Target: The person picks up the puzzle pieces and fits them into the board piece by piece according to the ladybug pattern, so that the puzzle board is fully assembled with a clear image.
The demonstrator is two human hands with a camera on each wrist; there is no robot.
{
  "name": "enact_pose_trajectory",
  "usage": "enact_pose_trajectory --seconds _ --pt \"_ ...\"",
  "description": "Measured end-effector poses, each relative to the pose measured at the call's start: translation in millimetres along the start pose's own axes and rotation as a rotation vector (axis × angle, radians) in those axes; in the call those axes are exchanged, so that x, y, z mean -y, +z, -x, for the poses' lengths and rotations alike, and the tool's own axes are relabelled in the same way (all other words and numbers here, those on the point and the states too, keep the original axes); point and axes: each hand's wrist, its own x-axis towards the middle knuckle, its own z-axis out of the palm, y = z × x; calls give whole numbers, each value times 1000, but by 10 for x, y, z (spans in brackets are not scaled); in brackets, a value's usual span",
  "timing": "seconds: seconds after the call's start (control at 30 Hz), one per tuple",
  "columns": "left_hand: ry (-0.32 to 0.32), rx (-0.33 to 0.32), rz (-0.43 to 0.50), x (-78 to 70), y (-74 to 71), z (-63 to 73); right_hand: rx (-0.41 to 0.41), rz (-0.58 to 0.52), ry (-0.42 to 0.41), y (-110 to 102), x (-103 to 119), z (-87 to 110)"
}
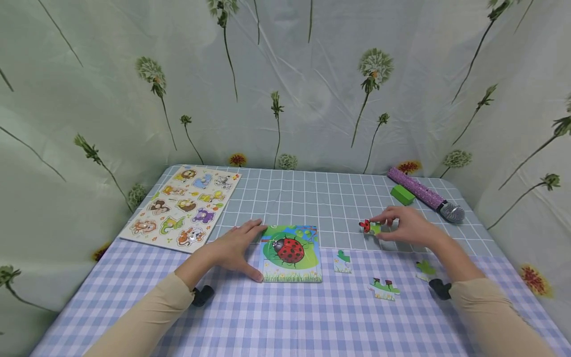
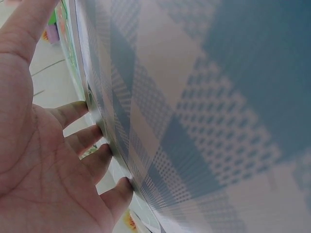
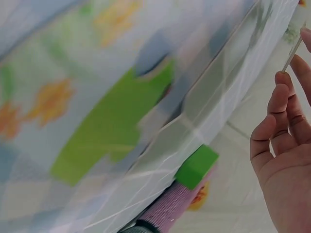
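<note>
My left hand (image 1: 238, 248) lies spread at the left side of a square ladybug picture board (image 1: 292, 270), thumb near its lower corner and fingers near the upper one. In the left wrist view the fingertips (image 2: 127, 185) rest along the tabletop, with nothing in the palm. Out to the right, my right hand (image 1: 407, 228) pinches a red and green jigsaw piece (image 1: 375, 229) between thumb and fingers. The right wrist view shows that piece (image 3: 291, 53) edge-on. Loose jigsaw pieces lie nearer me: a small one (image 1: 342, 263), a wider one (image 1: 385, 291) and a green one (image 1: 426, 268) by the right wrist.
An animal puzzle board (image 1: 165, 242) lies at the left of the table. At the back right are a green block (image 1: 403, 195) and a glittery purple microphone (image 1: 417, 190). A checkered cloth (image 1: 285, 317) covers the front of the table; a flowered curtain (image 1: 312, 99) hangs behind.
</note>
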Motion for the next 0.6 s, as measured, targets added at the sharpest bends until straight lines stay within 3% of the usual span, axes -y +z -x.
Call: enact_pose_trajectory --seconds 0.37,0.6 --pt "2 -2 -6 19 10 -10 44 -13 -55 124 279 -187" --pt "9 -5 -7 24 10 -11 51 -9 -139 238 485 -293"
